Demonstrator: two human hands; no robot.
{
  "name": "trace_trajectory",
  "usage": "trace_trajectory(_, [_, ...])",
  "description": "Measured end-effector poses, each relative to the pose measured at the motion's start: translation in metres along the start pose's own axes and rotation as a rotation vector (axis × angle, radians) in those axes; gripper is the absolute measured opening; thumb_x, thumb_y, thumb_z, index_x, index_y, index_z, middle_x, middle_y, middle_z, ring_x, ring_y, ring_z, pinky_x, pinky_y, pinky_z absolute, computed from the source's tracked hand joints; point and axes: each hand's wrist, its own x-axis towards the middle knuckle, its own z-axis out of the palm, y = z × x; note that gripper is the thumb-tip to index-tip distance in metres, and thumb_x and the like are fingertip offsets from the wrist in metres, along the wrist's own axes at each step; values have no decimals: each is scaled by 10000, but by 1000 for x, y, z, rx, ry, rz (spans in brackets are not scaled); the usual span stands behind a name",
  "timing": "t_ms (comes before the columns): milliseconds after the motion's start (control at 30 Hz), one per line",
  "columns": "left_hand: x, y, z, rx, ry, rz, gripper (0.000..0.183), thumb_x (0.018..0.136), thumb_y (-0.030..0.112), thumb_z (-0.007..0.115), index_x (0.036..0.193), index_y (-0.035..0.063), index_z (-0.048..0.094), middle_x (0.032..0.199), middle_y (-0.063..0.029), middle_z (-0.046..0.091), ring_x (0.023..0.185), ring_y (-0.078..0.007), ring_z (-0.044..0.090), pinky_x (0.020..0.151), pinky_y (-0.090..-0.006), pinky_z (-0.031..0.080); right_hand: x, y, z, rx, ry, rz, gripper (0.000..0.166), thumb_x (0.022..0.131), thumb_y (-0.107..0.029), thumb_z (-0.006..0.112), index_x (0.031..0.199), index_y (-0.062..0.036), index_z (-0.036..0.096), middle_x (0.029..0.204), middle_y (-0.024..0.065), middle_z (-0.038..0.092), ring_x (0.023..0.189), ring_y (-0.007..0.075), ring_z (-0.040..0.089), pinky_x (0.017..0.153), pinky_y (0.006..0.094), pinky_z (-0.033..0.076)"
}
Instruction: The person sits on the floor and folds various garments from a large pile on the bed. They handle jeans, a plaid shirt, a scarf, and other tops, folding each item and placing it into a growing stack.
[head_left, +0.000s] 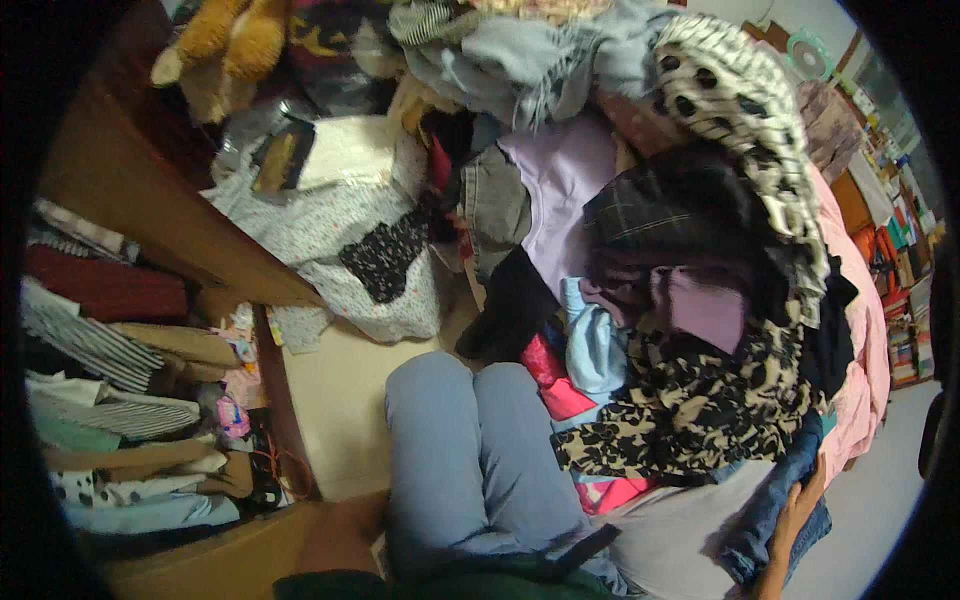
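My right hand (799, 502) is at the lower right, gripping a blue denim garment (757, 517) at the edge of the clothes heap. The denim lies on both sides of the hand. Of my left arm only the forearm shows, at the lower left beside my thigh; the left hand itself is hidden. Near the denim lie a black and beige patterned garment (697, 405), a grey cloth (667, 525) and a bright pink garment (619, 491). Further up are a light blue rolled garment (592, 345), a folded mauve cloth (701, 304) and a lilac top (566, 180).
A wooden cupboard with an open front holds folded clothes (105, 285) at the left. Its brown door (172, 202) stands out towards the heap. Orange plush legs (255, 37) and a spotted cream cloth (720, 90) lie at the far side. Shelves with books (904, 330) stand at the right.
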Motion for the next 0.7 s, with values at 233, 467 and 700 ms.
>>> trace_trajectory(233, [35,31,-108,-505,181,99,220,874,199,525,1042,81,603,747,-39,587,625,-185,559,536,-329,451,1,-31,-27,525,22,32,647,723,22,457,1367,7,393,1420,181,387,1372,309,295,1155,383,182])
trace_trajectory(467, [20,159,-282,-1524,366,463,206,876,160,529,1051,73,595,770,-51,627,555,-165,551,493,-288,435,8,-52,-76,370,-221,-169,473,799,-183,652,1228,-28,526,1337,187,467,1230,379,411,1065,433,328])
trace_trajectory(700, [-198,389,-253,-830,4,1169,311,968,268,519,1176,44,574,1070,-100,656,871,-156,650,759,-265,499,15,-81,-122,465,-215,-345,590,832,-253,654,1335,-38,434,1390,211,404,1289,383,368,1099,438,289])
